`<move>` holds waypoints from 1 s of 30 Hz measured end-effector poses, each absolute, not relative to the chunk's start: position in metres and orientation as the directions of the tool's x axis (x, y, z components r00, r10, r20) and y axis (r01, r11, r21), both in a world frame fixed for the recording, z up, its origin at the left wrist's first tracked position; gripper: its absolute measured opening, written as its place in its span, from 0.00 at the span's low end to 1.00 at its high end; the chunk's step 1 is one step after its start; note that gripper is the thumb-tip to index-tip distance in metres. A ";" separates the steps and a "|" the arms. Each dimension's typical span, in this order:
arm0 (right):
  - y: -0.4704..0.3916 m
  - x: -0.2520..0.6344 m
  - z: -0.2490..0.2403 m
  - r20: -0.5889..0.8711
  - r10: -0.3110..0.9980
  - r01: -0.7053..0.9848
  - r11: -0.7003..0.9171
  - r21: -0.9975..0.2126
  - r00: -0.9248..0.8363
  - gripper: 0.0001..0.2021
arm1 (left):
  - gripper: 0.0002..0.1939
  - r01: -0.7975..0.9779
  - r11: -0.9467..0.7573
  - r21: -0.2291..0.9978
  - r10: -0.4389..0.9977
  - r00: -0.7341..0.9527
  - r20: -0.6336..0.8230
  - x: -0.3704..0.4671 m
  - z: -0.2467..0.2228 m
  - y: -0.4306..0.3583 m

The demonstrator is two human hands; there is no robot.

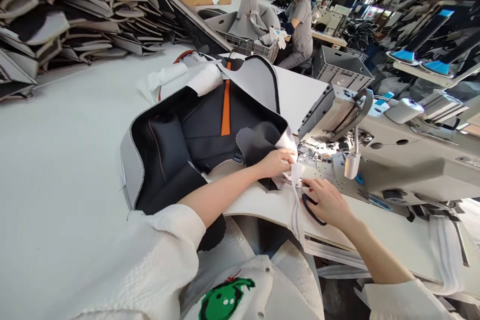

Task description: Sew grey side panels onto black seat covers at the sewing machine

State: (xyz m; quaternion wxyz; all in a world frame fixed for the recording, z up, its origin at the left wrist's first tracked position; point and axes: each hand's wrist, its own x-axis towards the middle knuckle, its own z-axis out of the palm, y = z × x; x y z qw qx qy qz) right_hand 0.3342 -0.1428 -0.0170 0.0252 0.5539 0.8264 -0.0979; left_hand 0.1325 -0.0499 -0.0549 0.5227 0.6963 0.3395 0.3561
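Note:
A black and grey seat cover (204, 125) with an orange stripe lies spread on the white table. My left hand (275, 165) pinches the cover's edge together with the end of a white tape (295, 210), close to the sewing machine's needle area. The tape has grey lines and hangs down over the table's front edge. In my right hand (330, 205) are scissors with black handles (314, 212). Their blades point toward the tape just below my left fingers and are mostly hidden. The sewing machine (322, 135) stands directly beyond both hands.
Grey and black cut pieces (93, 10) are piled at the back left. A thread cone (405, 111) sits by the machine. Farther back, a person in grey (302, 30) sits near a grey crate (343, 67). More tape (444, 255) hangs at the right.

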 end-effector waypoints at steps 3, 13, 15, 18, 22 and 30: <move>-0.134 0.327 -0.015 -0.181 0.902 0.920 0.384 -0.077 -0.391 0.21 | 0.03 0.056 -0.188 0.981 0.848 0.513 0.134 0.132 -0.054 -0.050; -0.152 0.422 -0.070 -0.142 0.936 0.931 0.286 -0.227 -0.322 0.20 | 0.05 0.040 -0.211 0.977 0.855 0.492 0.164 0.127 -0.055 -0.046; -0.160 0.480 -0.089 -0.063 0.960 0.943 0.256 -0.212 -0.274 0.21 | 0.05 0.057 -0.209 0.976 0.847 0.510 0.151 0.126 -0.056 -0.047; -0.170 0.552 -0.107 0.062 0.936 0.921 0.353 -0.167 -0.347 0.20 | 0.05 0.101 -0.228 0.968 0.838 0.527 0.142 0.127 -0.059 -0.049; -0.169 0.542 -0.097 0.311 0.873 0.918 0.395 0.001 -0.376 0.19 | 0.07 0.233 -0.406 0.884 0.793 0.570 0.215 0.132 -0.062 -0.057; -0.087 0.314 -0.072 0.536 0.636 0.681 0.717 -0.146 -0.555 0.25 | 0.24 0.877 -0.420 0.233 0.882 0.333 0.334 0.026 -0.006 -0.047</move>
